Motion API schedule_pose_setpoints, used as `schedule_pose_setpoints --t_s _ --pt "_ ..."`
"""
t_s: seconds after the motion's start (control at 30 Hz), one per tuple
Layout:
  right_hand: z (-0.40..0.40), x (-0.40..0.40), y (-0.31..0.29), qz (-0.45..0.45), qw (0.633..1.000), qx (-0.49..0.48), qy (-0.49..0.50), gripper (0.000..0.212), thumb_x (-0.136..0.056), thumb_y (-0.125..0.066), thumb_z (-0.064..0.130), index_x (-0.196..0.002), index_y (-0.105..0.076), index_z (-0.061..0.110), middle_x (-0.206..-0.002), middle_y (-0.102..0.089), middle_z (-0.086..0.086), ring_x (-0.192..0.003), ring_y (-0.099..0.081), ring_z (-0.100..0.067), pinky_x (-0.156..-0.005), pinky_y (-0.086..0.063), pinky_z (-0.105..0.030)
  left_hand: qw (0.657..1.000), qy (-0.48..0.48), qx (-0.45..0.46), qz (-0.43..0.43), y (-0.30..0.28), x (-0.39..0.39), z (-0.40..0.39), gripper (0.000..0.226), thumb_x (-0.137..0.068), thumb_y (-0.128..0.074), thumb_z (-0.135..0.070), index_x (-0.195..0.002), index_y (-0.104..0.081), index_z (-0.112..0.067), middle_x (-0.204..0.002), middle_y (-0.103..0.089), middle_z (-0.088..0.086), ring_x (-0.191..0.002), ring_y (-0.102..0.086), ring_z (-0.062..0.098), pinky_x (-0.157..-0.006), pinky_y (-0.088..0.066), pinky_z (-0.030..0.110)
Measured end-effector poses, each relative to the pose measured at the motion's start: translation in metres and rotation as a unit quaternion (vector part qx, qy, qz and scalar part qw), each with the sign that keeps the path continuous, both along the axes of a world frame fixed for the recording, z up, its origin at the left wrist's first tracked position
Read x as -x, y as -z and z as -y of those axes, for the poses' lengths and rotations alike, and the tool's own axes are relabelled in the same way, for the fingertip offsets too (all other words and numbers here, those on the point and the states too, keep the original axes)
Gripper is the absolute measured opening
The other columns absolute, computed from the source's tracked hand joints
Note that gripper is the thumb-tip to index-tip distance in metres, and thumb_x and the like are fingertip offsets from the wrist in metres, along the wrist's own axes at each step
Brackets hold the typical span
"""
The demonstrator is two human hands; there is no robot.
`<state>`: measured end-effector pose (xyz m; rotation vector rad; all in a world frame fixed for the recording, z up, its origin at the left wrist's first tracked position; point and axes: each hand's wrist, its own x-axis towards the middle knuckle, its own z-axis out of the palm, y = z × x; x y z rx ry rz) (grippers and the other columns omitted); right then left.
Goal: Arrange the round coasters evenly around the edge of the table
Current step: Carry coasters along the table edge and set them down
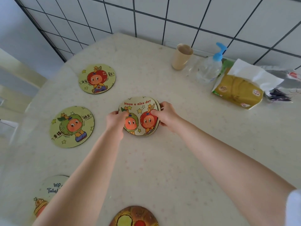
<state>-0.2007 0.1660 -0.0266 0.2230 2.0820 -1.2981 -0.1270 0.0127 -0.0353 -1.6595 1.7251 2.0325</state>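
A small stack of round coasters [140,108] lies mid-table; its top one reads "Have a nice day" with two fruit characters. My left hand [115,122] grips the stack's left edge and my right hand [166,115] grips its right edge. Single coasters lie along the table's left side: a red-apple one [97,78] at the back, a green-fruit one [72,126] nearer. My left arm partly covers a pale coaster [48,190] at the near left. A brown-and-yellow coaster [135,216] sits at the bottom edge.
A beige cup [181,57] stands at the back by the tiled wall. Right of it are a clear pump bottle [210,67] with a blue top, a yellow tissue pack [237,90] and a crumpled plastic bag [283,85]. The cream table [179,160] curves off at the left.
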Motion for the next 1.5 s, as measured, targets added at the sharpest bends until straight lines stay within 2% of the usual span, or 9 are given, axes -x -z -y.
schedule_pose_setpoints --t_s 0.1,0.27,0.47,0.6,0.83,1.0,1.2,1.37,1.5 --pt "-0.022 -0.016 -0.004 -0.016 1.000 0.001 0.008 0.024 -0.084 -0.064 0.020 -0.104 -0.051 0.018 -0.092 -0.060 -0.001 -0.072 -0.060 -0.014 -0.046 -0.046 -0.024 1.000 0.008 0.012 0.002 0.001 -0.019 -0.014 0.010 -0.079 -0.064 -0.009 -0.074 -0.061 -0.017 -0.078 -0.068 0.000 -0.072 -0.062 0.015 -0.060 -0.048 0.025" --pt "-0.081 -0.063 -0.012 -0.106 0.994 0.012 0.027 0.047 -0.087 -0.059 0.013 -0.128 -0.040 0.023 -0.110 -0.050 -0.001 -0.102 -0.057 -0.022 -0.067 -0.051 -0.025 0.999 0.029 0.009 -0.014 -0.008 -0.060 -0.067 0.008 -0.075 -0.065 -0.010 -0.079 -0.065 -0.018 -0.084 -0.071 0.002 -0.078 -0.066 0.020 -0.070 -0.053 0.030" --pt "-0.189 -0.134 -0.012 -0.112 0.991 0.034 0.058 0.038 -0.086 -0.061 0.005 -0.120 -0.053 0.020 -0.107 -0.051 0.006 -0.080 -0.058 -0.003 -0.051 -0.050 -0.008 0.997 0.040 -0.047 -0.047 -0.015 -0.126 -0.166 0.015 -0.084 -0.062 -0.006 -0.084 -0.063 -0.021 -0.082 -0.072 0.002 -0.074 -0.070 0.020 -0.060 -0.059 0.031" --pt "-0.286 -0.188 -0.013 -0.081 0.992 0.038 0.088 0.039 -0.085 -0.063 0.006 -0.122 -0.052 0.014 -0.119 -0.050 -0.005 -0.098 -0.062 -0.019 -0.075 -0.060 -0.033 0.993 0.046 -0.076 -0.081 -0.019 -0.179 -0.258 0.018 -0.088 -0.061 -0.005 -0.088 -0.059 -0.023 -0.088 -0.071 0.003 -0.077 -0.071 0.020 -0.056 -0.057 0.031" --pt "-0.465 -0.277 -0.033 -0.052 0.991 0.017 0.124 0.023 -0.088 -0.062 0.010 -0.106 -0.048 0.013 -0.105 -0.052 0.000 -0.088 -0.061 -0.014 -0.072 -0.058 -0.028 0.984 0.122 -0.087 -0.092 -0.024 -0.253 -0.424 0.021 -0.089 -0.057 -0.001 -0.098 -0.060 -0.020 -0.093 -0.073 0.006 -0.076 -0.075 0.022 -0.059 -0.060 0.036" --pt "-0.570 -0.317 -0.047 -0.032 0.985 -0.059 0.158 0.016 -0.085 -0.063 0.024 -0.093 -0.051 0.017 -0.092 -0.059 0.000 -0.087 -0.061 -0.018 -0.081 -0.055 -0.040 0.969 0.209 -0.103 -0.084 -0.034 -0.270 -0.523 0.019 -0.089 -0.054 0.002 -0.100 -0.056 -0.014 -0.100 -0.069 0.014 -0.088 -0.071 0.034 -0.074 -0.060 0.050" --pt "-0.624 -0.326 -0.051 -0.015 0.975 -0.072 0.208 0.016 -0.085 -0.063 0.026 -0.094 -0.053 0.016 -0.099 -0.064 -0.008 -0.095 -0.065 -0.026 -0.086 -0.056 -0.049 0.960 0.250 -0.098 -0.082 -0.044 -0.258 -0.580 0.020 -0.089 -0.054 0.004 -0.103 -0.053 -0.011 -0.102 -0.068 0.015 -0.089 -0.070 0.033 -0.078 -0.059 0.050" --pt "-0.637 -0.300 -0.055 -0.025 0.970 -0.090 0.223 0.012 -0.086 -0.061 0.024 -0.093 -0.053 0.017 -0.091 -0.060 -0.002 -0.087 -0.062 -0.019 -0.082 -0.057 -0.041 0.951 0.296 -0.050 -0.071 -0.048 -0.228 -0.595 0.018 -0.089 -0.056 -0.003 -0.098 -0.054 -0.019 -0.099 -0.068 0.007 -0.087 -0.070 0.029 -0.077 -0.059 0.051" --pt "-0.647 -0.271 -0.059 -0.048 0.967 -0.127 0.217 0.016 -0.084 -0.061 0.023 -0.096 -0.055 0.014 -0.087 -0.058 -0.001 -0.078 -0.057 -0.017 -0.072 -0.052 -0.036 0.951 0.302 -0.024 -0.067 -0.046 -0.206 -0.605 0.018 -0.088 -0.056 -0.004 -0.095 -0.057 -0.020 -0.096 -0.069 0.004 -0.084 -0.069 0.024 -0.069 -0.060 0.040"
